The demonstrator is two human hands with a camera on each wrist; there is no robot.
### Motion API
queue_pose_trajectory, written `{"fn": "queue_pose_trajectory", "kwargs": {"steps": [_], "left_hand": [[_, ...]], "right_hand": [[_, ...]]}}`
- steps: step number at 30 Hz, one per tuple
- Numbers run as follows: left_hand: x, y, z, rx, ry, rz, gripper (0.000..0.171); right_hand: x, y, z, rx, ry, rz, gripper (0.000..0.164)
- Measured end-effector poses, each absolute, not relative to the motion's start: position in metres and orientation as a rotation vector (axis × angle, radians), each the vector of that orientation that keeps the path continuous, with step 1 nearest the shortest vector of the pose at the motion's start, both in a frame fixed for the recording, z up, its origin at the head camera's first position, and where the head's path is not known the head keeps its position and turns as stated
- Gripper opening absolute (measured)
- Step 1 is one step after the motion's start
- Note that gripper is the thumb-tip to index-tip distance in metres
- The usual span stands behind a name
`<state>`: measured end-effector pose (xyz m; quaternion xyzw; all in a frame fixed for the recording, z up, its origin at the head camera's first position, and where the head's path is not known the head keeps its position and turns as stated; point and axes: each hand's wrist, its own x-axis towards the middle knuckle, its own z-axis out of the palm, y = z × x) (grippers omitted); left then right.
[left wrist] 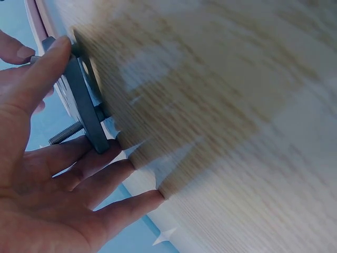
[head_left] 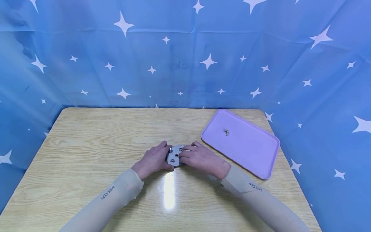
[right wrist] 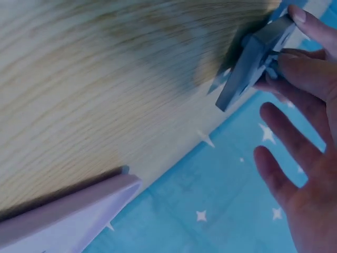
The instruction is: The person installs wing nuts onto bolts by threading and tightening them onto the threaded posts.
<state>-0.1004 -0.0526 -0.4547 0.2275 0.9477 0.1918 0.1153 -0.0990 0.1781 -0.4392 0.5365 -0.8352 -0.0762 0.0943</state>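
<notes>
A grey metal plate [head_left: 173, 156] with several round holes is held just above the table between both hands. My left hand [head_left: 154, 158] grips its left end, thumb on the near edge and index finger on the far one; the other fingers spread out in the left wrist view. A threaded bolt [left wrist: 66, 133] sticks out of the plate's face near those fingers. Over the right part of the plate, my right hand [head_left: 202, 159] pinches a small metal screw [right wrist: 272, 68] between thumb and fingers, right at the face. Its lower end is hidden.
A purple tray [head_left: 246, 149] lies at an angle on the right of the wooden table [head_left: 95, 138], holding small brass-coloured pieces [head_left: 226, 132]. Blue cloth [head_left: 179, 71] with white stars hangs behind the table and along its sides.
</notes>
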Motion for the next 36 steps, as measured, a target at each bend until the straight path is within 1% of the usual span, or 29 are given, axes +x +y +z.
{"fn": "queue_pose_trajectory", "kwargs": {"steps": [3,5,12,15,17,21,23,26,28,31,36], "left_hand": [[-0.101,-0.053,-0.455,0.669,2.784,0.559,0.084],[-0.101,-0.052,-0.455,0.668,2.784,0.551,0.085],[-0.101,-0.052,-0.454,0.659,2.779,0.536,0.086],[-0.100,-0.052,-0.454,0.661,2.782,0.554,0.086],[-0.099,-0.053,-0.454,0.667,2.784,0.560,0.086],[-0.100,-0.053,-0.454,0.677,2.783,0.551,0.085],[-0.100,-0.053,-0.454,0.677,2.780,0.549,0.085],[-0.100,-0.053,-0.454,0.676,2.782,0.562,0.084],[-0.099,-0.053,-0.454,0.675,2.782,0.563,0.083],[-0.099,-0.053,-0.454,0.668,2.784,0.559,0.084],[-0.100,-0.052,-0.454,0.650,2.779,0.559,0.084]], "right_hand": [[-0.097,0.173,-0.444,1.533,-2.471,-0.228,0.008],[-0.095,0.169,-0.448,1.480,-2.485,-0.209,0.007],[-0.085,0.154,-0.459,1.244,-2.529,-0.200,0.011],[-0.083,0.152,-0.460,1.193,-2.588,-0.152,0.007],[-0.083,0.153,-0.458,1.183,-2.653,-0.056,0.012],[-0.088,0.164,-0.449,1.268,-2.754,0.150,0.034],[-0.091,0.171,-0.443,1.386,-2.755,0.156,0.037],[-0.094,0.179,-0.436,1.557,-2.694,0.061,0.036],[-0.095,0.182,-0.433,1.620,-2.645,-0.030,0.035],[-0.095,0.183,-0.432,1.645,-2.598,-0.141,0.031],[-0.097,0.183,-0.435,1.633,-2.565,-0.155,0.024]]}}
